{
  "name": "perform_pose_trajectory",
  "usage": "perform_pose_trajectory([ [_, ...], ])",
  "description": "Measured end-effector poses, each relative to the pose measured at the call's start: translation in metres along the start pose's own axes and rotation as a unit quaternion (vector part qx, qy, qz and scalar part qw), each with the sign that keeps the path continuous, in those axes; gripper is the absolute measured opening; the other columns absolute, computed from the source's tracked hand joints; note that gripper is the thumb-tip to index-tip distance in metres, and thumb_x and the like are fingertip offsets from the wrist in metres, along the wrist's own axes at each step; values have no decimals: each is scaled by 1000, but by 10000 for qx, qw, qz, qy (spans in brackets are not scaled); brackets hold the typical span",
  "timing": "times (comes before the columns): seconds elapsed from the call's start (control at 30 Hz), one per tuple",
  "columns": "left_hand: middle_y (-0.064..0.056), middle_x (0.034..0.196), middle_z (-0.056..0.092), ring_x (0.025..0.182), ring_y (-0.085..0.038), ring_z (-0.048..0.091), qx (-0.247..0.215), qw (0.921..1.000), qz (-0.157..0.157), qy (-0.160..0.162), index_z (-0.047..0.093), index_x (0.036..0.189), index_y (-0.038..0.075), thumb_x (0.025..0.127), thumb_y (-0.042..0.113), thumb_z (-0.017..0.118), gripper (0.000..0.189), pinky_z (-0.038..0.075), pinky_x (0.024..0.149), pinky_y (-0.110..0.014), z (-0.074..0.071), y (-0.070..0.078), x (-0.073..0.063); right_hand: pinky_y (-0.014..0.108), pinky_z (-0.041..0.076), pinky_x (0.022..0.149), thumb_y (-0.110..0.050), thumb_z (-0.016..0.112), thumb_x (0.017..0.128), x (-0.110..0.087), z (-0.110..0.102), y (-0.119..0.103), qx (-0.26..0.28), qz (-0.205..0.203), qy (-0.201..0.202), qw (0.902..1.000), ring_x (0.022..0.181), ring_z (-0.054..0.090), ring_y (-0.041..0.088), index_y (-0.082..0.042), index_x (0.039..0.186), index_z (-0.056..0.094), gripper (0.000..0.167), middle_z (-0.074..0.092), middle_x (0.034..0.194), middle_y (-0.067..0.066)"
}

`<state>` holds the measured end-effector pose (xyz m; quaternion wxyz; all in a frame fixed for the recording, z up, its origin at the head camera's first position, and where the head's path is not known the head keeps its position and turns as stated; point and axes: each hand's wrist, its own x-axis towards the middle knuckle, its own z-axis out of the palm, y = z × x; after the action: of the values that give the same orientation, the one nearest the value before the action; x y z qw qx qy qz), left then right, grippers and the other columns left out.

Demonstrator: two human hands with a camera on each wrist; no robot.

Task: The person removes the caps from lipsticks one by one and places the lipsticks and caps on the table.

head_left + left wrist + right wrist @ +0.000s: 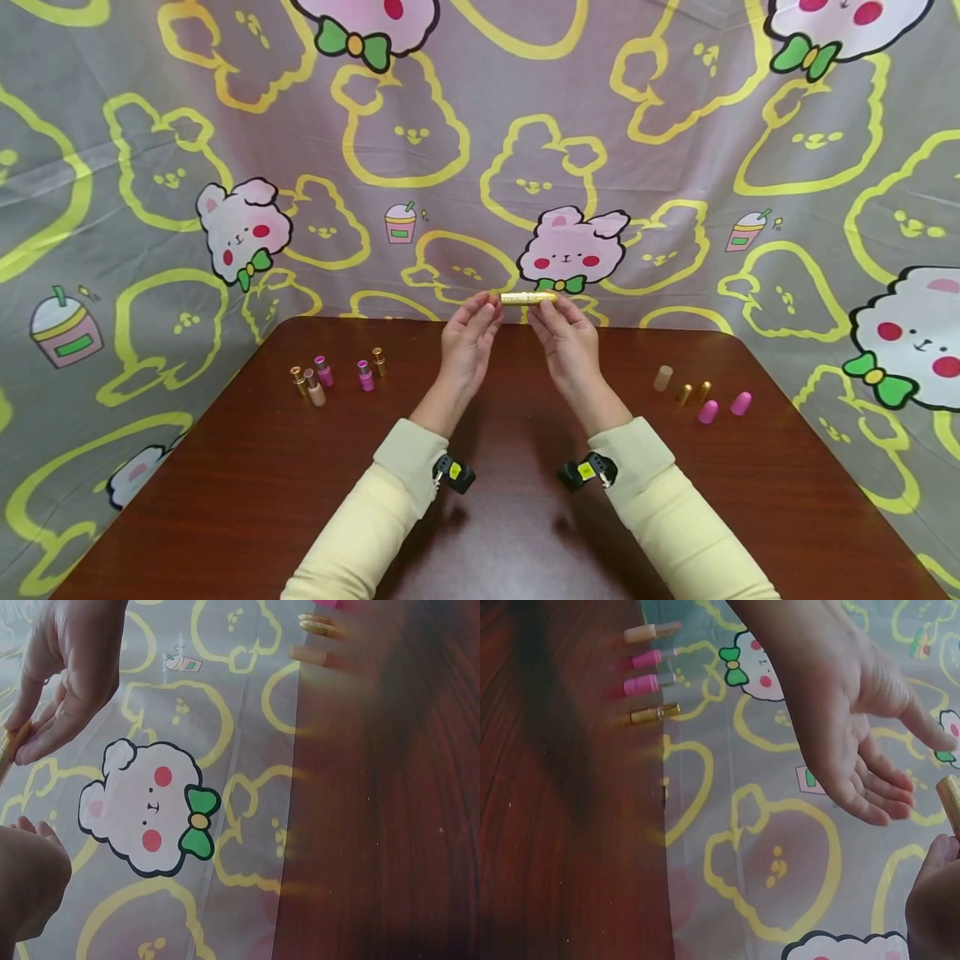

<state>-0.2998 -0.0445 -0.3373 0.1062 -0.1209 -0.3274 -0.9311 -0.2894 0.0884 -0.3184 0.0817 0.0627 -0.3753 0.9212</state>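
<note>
A gold lipstick tube (525, 297) with a rounded end lies nearly level in the air, above the table's far edge in the head view. My right hand (573, 342) pinches its rounded right end between thumb and fingers; the left wrist view also shows this right hand (79, 667) gripping it. Close to the tube's left end is my left hand (467, 346). In the right wrist view, the left hand's (840, 712) thumb and fingers are spread, with a small gap before the tube's flat end (949, 796).
On the left of the brown table (517, 517) stand several uncapped lipsticks: gold, pink (365, 375) and beige (315, 390). At the right stand several caps, beige (662, 378), gold (703, 392) and pink (708, 412). A patterned cloth (465, 208) hangs behind and beside the table.
</note>
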Motion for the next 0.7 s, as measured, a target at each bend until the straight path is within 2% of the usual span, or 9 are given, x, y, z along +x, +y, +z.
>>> perform_pose_trajectory([
  [0.13, -8, 99, 63, 88, -16, 65, -1, 10000, -93, -18, 67, 97, 6, 93, -13, 52, 25, 49, 94, -34, 4, -4, -1, 36, 50, 91, 2, 56, 95, -2, 0, 1, 36, 40, -81, 10000, 85, 69, 17, -9, 91, 69, 17, 67, 93, 6],
  [0.23, -7, 97, 62, 84, -15, 65, 36, 9999, -157, -39, 66, 95, 7, 92, -14, 52, 25, 53, 86, -28, 8, -4, -3, 34, 51, 89, 2, 57, 95, -4, 1, 2, 43, 47, -188, 9998, 87, 69, 17, -9, 92, 70, 17, 67, 95, 6],
  [0.33, -7, 93, 63, 81, -14, 66, 32, 9999, -147, -74, 65, 95, 6, 91, -16, 52, 26, 54, 83, -27, 10, -4, -4, 34, 51, 89, 1, 58, 95, -6, 1, 3, 17, 70, -235, 9997, 87, 69, 17, -9, 92, 70, 16, 67, 96, 6],
  [0.5, -6, 90, 65, 79, -14, 66, -40, 9998, -104, -169, 64, 95, 3, 90, -18, 51, 25, 54, 81, -27, 11, -4, -6, 33, 51, 89, 1, 57, 95, -7, 1, 4, -17, 103, -223, 9997, 88, 69, 16, -9, 92, 69, 16, 67, 96, 6],
  [0.7, -6, 88, 67, 80, -15, 66, -54, 9995, -56, -306, 68, 90, 6, 90, -18, 51, 29, 54, 82, -29, 11, -4, -5, 34, 51, 90, 1, 56, 95, -9, 1, 4, -15, 98, -224, 9997, 90, 68, 17, -7, 94, 68, 15, 66, 97, 7],
])
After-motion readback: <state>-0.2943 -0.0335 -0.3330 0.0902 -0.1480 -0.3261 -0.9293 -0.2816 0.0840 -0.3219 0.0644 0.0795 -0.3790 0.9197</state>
